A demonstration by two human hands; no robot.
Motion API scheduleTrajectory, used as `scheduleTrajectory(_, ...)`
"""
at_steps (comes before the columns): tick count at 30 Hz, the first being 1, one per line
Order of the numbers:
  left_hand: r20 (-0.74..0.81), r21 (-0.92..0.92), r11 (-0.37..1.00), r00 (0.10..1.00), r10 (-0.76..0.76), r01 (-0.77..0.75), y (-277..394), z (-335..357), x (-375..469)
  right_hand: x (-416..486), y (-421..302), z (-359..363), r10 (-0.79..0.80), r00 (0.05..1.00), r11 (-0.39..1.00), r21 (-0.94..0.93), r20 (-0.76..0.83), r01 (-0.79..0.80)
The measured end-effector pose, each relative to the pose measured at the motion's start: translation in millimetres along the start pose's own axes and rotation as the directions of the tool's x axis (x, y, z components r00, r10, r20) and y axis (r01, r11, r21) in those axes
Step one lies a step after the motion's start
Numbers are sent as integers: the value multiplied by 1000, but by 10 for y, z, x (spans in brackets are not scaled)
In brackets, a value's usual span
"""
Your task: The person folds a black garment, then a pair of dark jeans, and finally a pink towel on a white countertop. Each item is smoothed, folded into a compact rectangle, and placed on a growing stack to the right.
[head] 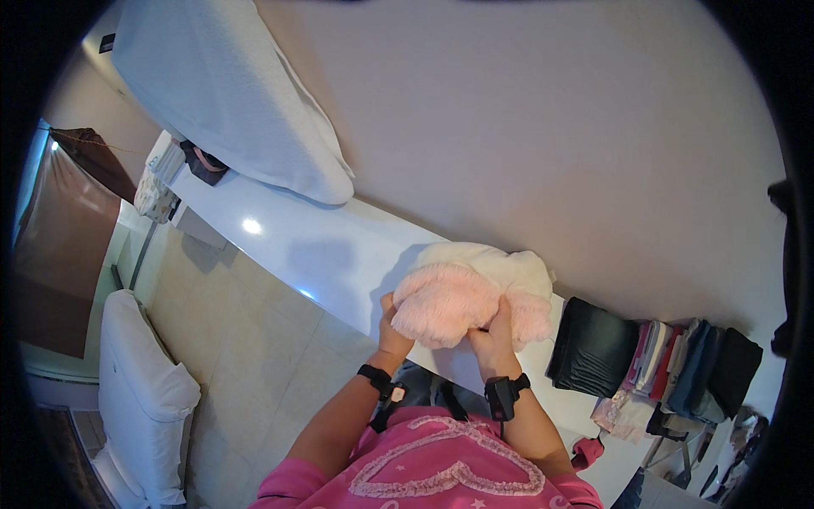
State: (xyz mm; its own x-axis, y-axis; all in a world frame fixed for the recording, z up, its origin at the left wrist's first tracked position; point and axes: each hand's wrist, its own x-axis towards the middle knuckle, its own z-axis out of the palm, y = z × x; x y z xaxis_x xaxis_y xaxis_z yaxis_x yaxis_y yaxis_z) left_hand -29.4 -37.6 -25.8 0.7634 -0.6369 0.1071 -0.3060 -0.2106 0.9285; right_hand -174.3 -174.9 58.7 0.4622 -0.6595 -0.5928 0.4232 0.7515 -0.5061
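A fluffy pink fabric piece (445,299) with a cream-white side (509,262) is bunched over the long white tabletop (331,238), close to the wall. My left hand (395,334) grips its left edge, fingers partly hidden beneath the fur. Farther right, my right hand (495,334) holds the lower edge, its thumb lying on top of the pink pile. What the item is exactly cannot be told from its folded shape. Both of my wrists carry black strapped devices.
Folded dark jeans (594,347) and a row of folded clothes (674,362) stand at the right. A large pale blanket (235,95) leans along the wall at the upper left. A white-covered chair (143,394) stands on the tiled floor (254,350), with a brown curtain (73,254) beyond it.
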Motion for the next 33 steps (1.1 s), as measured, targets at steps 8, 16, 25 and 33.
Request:
scheduleTrajectory(8, 101, 37, 969, 964, -246, 243, 357, -313, 26, -103, -148, 70, 27, 988, 1000, -19, 155, -24)
scheduleTrajectory(16, 147, -453, 820, 937, -318, 349, 615, -336, 181, -23, -147, 82, 213, 977, 968, 141, -32, -207)
scheduleTrajectory(25, 152, -453, 798, 917, -369, 396, 402, -212, 349, -646, -247, 305, -114, 806, 346, -737, 581, 581)
scheduleTrajectory(33, 186, -74, 970, 959, -215, 231, 484, -247, 289, -146, -187, 676, -96, 285, -579, -287, 954, 763)
